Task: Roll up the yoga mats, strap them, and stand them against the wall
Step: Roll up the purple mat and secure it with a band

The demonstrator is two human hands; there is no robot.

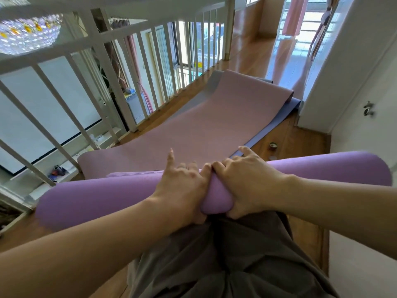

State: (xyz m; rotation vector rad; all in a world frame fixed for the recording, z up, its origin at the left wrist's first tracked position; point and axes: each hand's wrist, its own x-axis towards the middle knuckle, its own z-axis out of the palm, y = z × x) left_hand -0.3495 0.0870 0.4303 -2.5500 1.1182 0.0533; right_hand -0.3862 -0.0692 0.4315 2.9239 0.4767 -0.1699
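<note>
They're in the rolling step. The purple roll (96,196) lies crosswise under both hands, and a long flat stretch (193,125) of what looks to be the same mat runs away beyond the fingertips, so I'd say this one is well short of done. The left hand (182,186) and right hand (242,181) sit side by side at the roll's middle, almost touching. Each is wrapped round it, thumb on the near side and fingers curled over the top, with the left forefinger sticking up free. Both forearms reach in low. Next, I reckon, comes an even push forward, keeping the roll tight and its ends square. A blue mat (279,117) peeks out beyond the right hand, under the flat stretch.
</note>
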